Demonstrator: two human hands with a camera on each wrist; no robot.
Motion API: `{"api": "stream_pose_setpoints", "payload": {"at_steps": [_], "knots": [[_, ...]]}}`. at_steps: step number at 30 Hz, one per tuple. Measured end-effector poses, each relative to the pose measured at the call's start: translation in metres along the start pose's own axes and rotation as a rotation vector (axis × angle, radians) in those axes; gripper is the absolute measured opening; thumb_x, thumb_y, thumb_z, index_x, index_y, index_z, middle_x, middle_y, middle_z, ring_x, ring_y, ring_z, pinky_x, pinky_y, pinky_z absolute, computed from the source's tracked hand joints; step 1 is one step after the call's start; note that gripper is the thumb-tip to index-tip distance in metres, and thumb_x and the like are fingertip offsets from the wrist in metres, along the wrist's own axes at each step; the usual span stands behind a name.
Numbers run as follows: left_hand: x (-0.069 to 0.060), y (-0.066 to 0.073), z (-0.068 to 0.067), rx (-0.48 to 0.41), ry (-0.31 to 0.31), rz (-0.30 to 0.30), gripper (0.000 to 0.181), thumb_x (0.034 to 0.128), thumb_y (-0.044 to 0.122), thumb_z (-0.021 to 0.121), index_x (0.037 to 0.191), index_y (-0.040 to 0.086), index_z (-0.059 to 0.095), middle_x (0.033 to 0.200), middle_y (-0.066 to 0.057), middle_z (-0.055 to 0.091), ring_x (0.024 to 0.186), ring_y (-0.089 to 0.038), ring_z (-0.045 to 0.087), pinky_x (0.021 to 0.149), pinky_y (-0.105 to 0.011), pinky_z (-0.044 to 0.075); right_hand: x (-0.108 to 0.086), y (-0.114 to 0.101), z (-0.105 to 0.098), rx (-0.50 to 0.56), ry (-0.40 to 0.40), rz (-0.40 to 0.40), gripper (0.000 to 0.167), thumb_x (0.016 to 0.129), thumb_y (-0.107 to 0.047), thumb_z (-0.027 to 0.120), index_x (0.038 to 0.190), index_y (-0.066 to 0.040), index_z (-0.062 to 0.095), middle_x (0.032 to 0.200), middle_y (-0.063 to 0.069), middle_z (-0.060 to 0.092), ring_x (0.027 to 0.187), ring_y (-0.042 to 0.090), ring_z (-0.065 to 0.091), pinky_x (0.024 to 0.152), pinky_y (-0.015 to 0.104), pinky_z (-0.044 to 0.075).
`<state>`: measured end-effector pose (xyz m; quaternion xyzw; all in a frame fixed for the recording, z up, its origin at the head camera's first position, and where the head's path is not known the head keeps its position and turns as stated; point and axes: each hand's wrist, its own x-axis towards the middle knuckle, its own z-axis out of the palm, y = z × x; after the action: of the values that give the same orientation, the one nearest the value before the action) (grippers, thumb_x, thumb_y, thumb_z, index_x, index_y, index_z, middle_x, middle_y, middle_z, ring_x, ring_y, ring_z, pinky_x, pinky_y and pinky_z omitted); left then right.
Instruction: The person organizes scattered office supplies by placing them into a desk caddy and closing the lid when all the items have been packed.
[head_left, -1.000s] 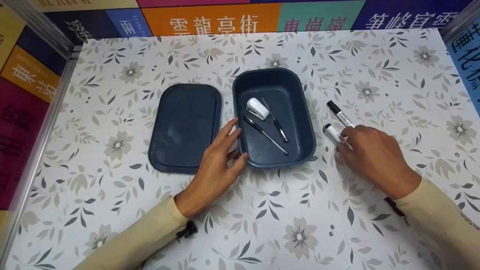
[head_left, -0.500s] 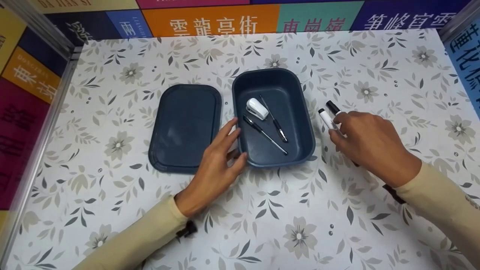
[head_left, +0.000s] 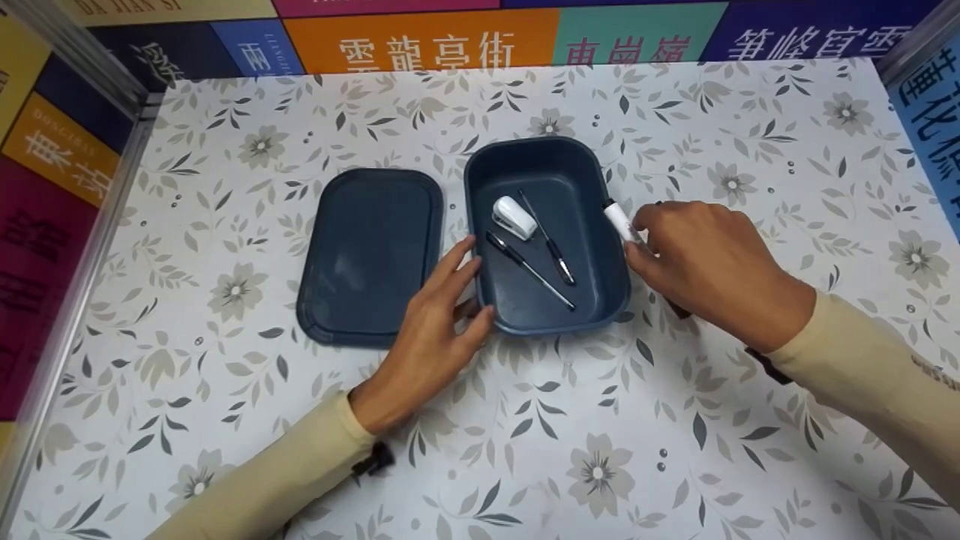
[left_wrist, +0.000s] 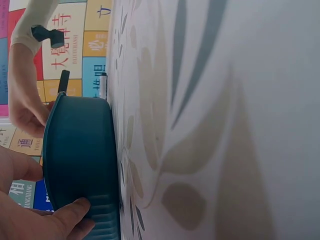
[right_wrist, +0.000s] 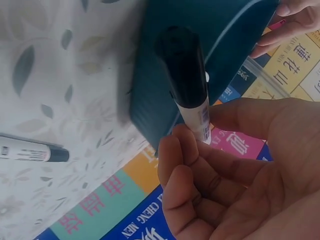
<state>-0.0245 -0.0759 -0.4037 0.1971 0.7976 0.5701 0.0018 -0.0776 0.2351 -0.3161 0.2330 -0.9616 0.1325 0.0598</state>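
Observation:
My right hand (head_left: 712,262) pinches a white marker (head_left: 621,223) between thumb and fingers, its black cap (right_wrist: 181,62) pointing away from the palm. The marker is at the right rim of a dark blue plastic box (head_left: 525,161). Inside the box lie a small white stapler (head_left: 514,217) and two black pens, one pen (head_left: 556,251) to the right of the other pen (head_left: 531,268). My left hand (head_left: 427,330) rests its extended fingers and thumb against the box's left side. In the left wrist view, its thumb and fingers touch the box wall (left_wrist: 82,145).
The dark blue lid (head_left: 375,255) lies flat left of the box, partly behind my left hand. A second white marker (right_wrist: 32,150) lies on the floral tabletop (head_left: 487,465), mostly hidden under my right hand in the head view. Panels with lettering (head_left: 424,41) border the table.
My right hand has picked one marker up from the table and carried it left to the box's right rim. The left hand and the box have stayed put.

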Motion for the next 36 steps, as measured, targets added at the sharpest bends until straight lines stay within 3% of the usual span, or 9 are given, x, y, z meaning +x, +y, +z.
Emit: {"api": "stream_pose_setpoints", "payload": {"at_steps": [6,13,18,28,36], "knots": [[0.002,0.0,0.001,-0.02,-0.006,0.011,0.059,0.1014,-0.006,0.067,0.157,-0.014,0.049,0.178,-0.022,0.028,0.154,-0.038,0.048,0.106,-0.032,0.061,0.013,-0.003,-0.002,0.006,-0.03,-0.002,0.021,0.097,-0.012,0.072,0.078,-0.007,0.066,0.061,0.002,0.06,0.061,0.034,0.063,0.046,0.053,0.045],[0.002,0.001,0.001,-0.013,-0.008,0.012,0.059,0.1016,-0.005,0.067,0.157,-0.015,0.048,0.178,-0.021,0.029,0.154,-0.034,0.048,0.105,-0.032,0.061,0.026,-0.01,0.003,0.022,-0.069,0.026,0.02,0.096,-0.013,0.07,0.077,-0.007,0.069,0.059,0.001,0.055,0.06,0.033,0.06,0.046,0.052,0.044],[0.002,0.001,0.001,-0.014,-0.008,0.005,0.059,0.1013,-0.006,0.066,0.157,-0.015,0.049,0.178,-0.021,0.029,0.154,-0.032,0.047,0.106,-0.032,0.061,0.038,-0.015,0.004,0.02,-0.109,0.044,0.03,0.096,-0.013,0.068,0.068,-0.011,0.059,0.059,0.0,0.048,0.06,0.029,0.055,0.047,0.046,0.04],[0.0,-0.001,0.0,0.007,-0.001,0.007,0.059,0.1028,-0.004,0.065,0.158,-0.015,0.047,0.178,-0.02,0.029,0.155,-0.028,0.045,0.106,-0.033,0.06,0.065,-0.021,0.008,0.059,-0.211,0.084,0.028,0.096,-0.014,0.067,0.068,-0.011,0.062,0.063,0.003,0.057,0.062,0.028,0.059,0.049,0.041,0.041],[-0.001,-0.002,0.001,-0.012,0.0,-0.004,0.058,0.1019,-0.005,0.066,0.157,-0.014,0.049,0.178,-0.02,0.029,0.155,-0.026,0.045,0.107,-0.031,0.06,0.078,-0.02,0.018,0.041,-0.219,0.104,0.036,0.094,-0.015,0.068,0.061,-0.014,0.055,0.057,0.0,0.051,0.061,0.03,0.059,0.046,0.04,0.038]]}}
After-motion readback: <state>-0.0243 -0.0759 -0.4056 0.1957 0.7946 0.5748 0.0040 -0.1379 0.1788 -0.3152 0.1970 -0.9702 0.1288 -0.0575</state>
